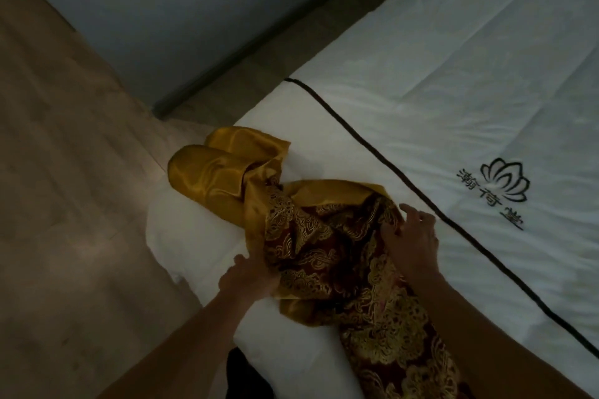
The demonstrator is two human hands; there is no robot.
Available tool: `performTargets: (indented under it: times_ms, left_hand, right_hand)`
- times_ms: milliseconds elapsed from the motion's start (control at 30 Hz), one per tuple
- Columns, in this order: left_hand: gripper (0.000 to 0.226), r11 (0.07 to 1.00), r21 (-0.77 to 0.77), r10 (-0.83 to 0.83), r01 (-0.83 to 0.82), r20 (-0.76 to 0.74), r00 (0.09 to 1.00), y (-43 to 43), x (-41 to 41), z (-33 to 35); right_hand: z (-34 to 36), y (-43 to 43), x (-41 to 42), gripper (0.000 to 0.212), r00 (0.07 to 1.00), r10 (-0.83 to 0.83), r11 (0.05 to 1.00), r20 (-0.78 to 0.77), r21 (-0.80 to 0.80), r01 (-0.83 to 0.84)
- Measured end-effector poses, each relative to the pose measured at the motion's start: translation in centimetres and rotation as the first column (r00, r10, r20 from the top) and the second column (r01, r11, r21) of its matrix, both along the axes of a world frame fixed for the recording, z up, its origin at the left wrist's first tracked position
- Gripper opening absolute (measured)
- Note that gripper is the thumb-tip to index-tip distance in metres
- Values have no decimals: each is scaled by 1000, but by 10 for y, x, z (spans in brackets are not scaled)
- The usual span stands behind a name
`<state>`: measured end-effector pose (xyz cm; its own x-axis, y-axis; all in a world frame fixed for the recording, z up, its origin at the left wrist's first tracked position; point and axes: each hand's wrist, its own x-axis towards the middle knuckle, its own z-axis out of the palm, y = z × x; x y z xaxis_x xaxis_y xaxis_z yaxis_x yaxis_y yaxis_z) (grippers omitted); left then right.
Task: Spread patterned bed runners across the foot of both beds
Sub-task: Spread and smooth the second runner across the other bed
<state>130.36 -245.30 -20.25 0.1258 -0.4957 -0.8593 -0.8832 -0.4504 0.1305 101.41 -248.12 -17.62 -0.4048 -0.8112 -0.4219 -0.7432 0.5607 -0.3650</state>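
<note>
Looking down from the head camera, the view takes in the foot corner of a white bed (470, 91) in dim light. The bed runner (324, 253) lies bunched and twisted on this corner rather than flat. Its patterned face, dark red with gold scrollwork, shows in the crumpled middle and in the length that trails toward the bottom edge of the view. Its plain gold satin backing (207, 175) is turned up at the far end, where it folds into two rounded humps near the edge of the mattress.

The left hand (248, 278) is at the near left edge of the runner, where the gold border folds over. The thumb lies outside the cloth, but the fingers are hidden under the fold, so I cannot tell whether they are closed on it.

The right hand (413, 236) is on the other side of the bunch, touching its right edge. Its fingers are spread apart and laid on the patterned fabric, with the thumb resting on the cloth.

A thin dark piping line (372, 152) runs diagonally across the white cover just beyond the right hand. Past it, an embroidered dark lotus emblem (502, 185) sits above three characters.

A tan floor (64, 204) fills the left side. A grey-blue upright surface (194, 10) stands beyond a strip of tiled floor at the top.
</note>
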Motion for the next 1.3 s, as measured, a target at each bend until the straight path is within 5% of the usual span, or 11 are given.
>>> performTargets:
  times_ms: [133,300,433,633,833,1000,1133,1200,1300]
  left_hand:
    - [72,962,-271,46,-26,68,997,3,-6,4]
    - [78,713,-700,-16,45,48,999,-38,-7,-7]
    - [77,752,-645,-138,136,48,989,-67,-6,-45]
    - [79,866,-499,-53,44,-3,999,-28,23,-79]
    - [67,855,-518,-34,-26,-107,994,-11,39,-59]
    - [57,663,-724,-83,-191,-324,942,-43,19,-15]
    - [70,505,-817,-88,-279,-370,925,-47,10,9]
    - [53,555,-795,-5,-246,-299,954,-34,19,7]
    - [47,891,-446,58,-80,-64,996,-8,39,-13]
  right_hand:
    - [-15,5,16,63,984,180,983,-10,-27,-181]
    - [-34,-40,32,78,953,304,949,-3,-85,-303]
    - [-56,-97,61,88,916,400,913,16,-90,-397]
    - [-115,-71,107,99,786,617,785,-45,118,-609]
    - [-107,-24,111,29,768,637,771,-68,59,-634]
    - [-60,-46,89,23,952,296,939,-75,-161,-304]
    - [-20,-58,63,26,981,184,955,-55,-226,-192]
    - [-4,-51,53,27,980,188,964,-70,-179,-198]
    - [-4,-29,40,35,977,173,985,-122,21,-172]
